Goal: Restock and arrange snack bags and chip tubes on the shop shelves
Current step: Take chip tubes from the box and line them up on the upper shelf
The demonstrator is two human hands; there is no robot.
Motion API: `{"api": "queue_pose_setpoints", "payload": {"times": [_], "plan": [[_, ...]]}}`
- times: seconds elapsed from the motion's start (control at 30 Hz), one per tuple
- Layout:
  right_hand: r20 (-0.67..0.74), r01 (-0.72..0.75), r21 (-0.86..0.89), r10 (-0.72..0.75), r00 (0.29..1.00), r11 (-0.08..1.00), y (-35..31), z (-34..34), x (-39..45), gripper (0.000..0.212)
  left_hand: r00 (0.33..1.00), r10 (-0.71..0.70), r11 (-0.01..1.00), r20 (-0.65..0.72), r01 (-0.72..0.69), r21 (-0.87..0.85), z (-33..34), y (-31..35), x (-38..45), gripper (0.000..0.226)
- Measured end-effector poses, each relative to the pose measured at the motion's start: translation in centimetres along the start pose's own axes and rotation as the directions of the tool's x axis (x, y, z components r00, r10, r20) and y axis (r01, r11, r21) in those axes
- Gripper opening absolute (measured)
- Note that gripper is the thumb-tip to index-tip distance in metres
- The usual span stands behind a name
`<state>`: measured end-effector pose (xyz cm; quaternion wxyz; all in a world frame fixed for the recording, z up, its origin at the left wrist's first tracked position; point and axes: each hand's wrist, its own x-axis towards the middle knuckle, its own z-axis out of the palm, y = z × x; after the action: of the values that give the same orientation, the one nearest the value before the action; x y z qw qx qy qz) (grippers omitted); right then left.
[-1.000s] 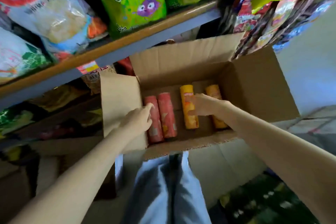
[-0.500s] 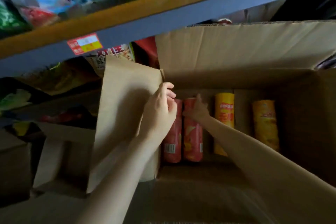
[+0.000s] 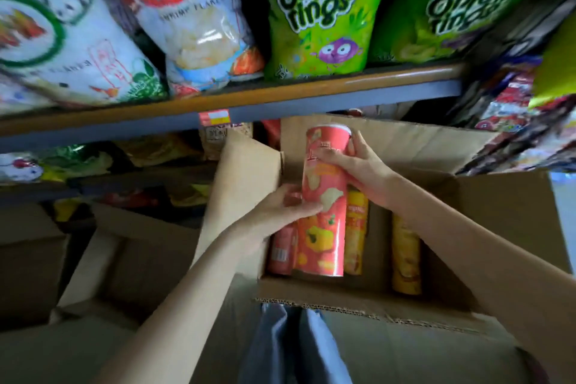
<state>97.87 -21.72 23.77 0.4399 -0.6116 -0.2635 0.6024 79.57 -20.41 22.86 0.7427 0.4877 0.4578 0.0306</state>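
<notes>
A red chip tube (image 3: 324, 206) is lifted above the open cardboard box (image 3: 358, 310). My right hand (image 3: 358, 162) grips its upper part near the lid. My left hand (image 3: 280, 209) holds it around the middle from the left. Inside the box lie another red tube (image 3: 280, 251), partly hidden behind the raised one, and two yellow tubes (image 3: 355, 234) (image 3: 405, 256). Above, the shelf (image 3: 280, 106) carries green onion rings bags (image 3: 318, 9) and white shrimp flakes bags (image 3: 193, 15).
The box's left flap (image 3: 240, 184) stands up beside my left hand. More cardboard boxes (image 3: 28, 268) sit low on the left under a lower shelf of snack bags (image 3: 149, 153). Hanging snack packets (image 3: 514, 121) crowd the right. My legs (image 3: 293, 346) are below the box.
My right hand has taken a red tube out of the box and raised it. My left hand left the box flap and now holds that tube too. The view tilted up.
</notes>
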Motion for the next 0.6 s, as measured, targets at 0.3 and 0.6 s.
{"api": "queue_pose_setpoints", "payload": {"times": [0.3, 0.6], "plan": [[0.224, 0.268, -0.079, -0.245, 0.943, 0.960, -17.2, 12.2, -7.4, 0.035, 0.920, 0.365, 0.931, -0.145, -0.361, 0.050, -6.0, 11.1, -14.5, 0.081], [0.445, 0.428, -0.197, -0.308, 0.841, 0.882, -24.1, 33.4, -14.5, 0.060, 0.645, 0.589, 0.787, -0.486, -0.594, 0.165, -22.5, 12.9, -36.3, 0.069]]}}
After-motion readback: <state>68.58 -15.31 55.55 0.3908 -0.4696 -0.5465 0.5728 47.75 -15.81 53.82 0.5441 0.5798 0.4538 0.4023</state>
